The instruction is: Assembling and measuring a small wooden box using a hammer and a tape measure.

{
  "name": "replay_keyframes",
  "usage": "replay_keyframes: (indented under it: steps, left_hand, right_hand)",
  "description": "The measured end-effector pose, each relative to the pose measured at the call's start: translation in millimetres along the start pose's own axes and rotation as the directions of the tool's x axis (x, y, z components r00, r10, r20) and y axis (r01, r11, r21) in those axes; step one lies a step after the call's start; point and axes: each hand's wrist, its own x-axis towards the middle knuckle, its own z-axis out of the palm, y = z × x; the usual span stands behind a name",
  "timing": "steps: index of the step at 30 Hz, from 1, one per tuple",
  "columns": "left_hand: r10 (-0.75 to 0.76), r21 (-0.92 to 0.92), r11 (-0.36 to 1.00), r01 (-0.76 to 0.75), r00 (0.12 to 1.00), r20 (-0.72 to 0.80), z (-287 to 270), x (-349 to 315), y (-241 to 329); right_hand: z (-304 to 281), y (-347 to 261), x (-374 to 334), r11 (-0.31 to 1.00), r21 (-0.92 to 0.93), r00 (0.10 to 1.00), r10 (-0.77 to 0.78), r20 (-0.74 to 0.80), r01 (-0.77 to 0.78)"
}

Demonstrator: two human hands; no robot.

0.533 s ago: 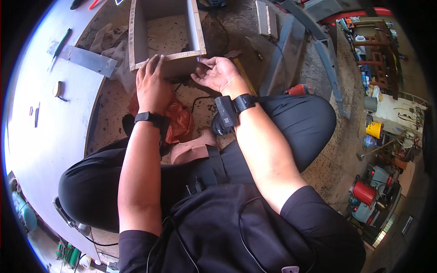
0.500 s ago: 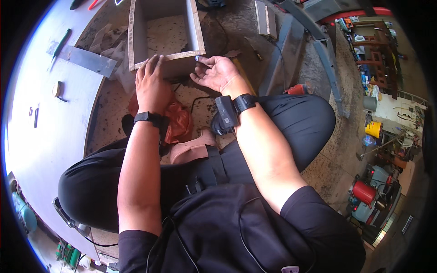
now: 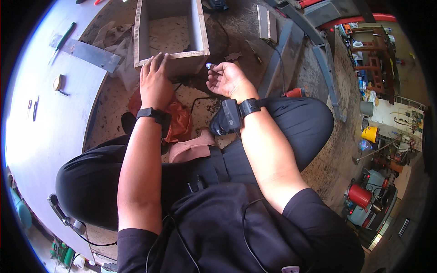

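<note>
An open wooden box frame [image 3: 172,59], grey inside with pale raw edges, stands in front of me. My left hand [image 3: 156,82] lies with stretched fingers on the near board, fingertips at its top edge; the thumb is hidden. Just off the box's near right corner is my right hand [image 3: 228,81], palm turned up, fingers loosely bent and apart. A small blue-white spot [image 3: 209,66] shows at its thumb tip; whether that is a covering or a tiny object I cannot tell. An orange cloth or bag [image 3: 181,119] lies under my left wrist.
At left a white board [image 3: 68,104] carries a green-handled tool [image 3: 66,36], a metal plate [image 3: 95,55] and a tape measure [image 3: 58,82]. Wood strips [image 3: 267,23], a screwdriver [image 3: 256,54] and a grey metal frame [image 3: 330,73] lie right. A red machine [image 3: 359,195] stands farther right.
My right hand has drawn back rightward from the box's corner, its fingers curling more. My left hand stays on the near board. The whole view has shifted slightly.
</note>
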Motion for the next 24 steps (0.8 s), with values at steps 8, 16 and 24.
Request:
replay_keyframes:
  steps: [8,16,24]
  left_hand:
    - [-0.021,0.003,1.0,0.021,0.997,-0.072,10,-2,-5]
    - [-0.202,-0.169,0.967,0.189,0.977,-0.062,-17,101,-41]
    - [0.318,-0.158,0.945,-0.288,0.682,0.659,-76,167,-80]
  right_hand:
    - [43,-45,-32,0.84,-0.367,0.914,-0.333,0.233,0.4]
    - [92,-131,-55,0.02,-0.929,0.929,-0.025,0.369,0.369]
    - [121,-148,-51,-0.485,-0.793,0.93,0.184,0.32,0.369]
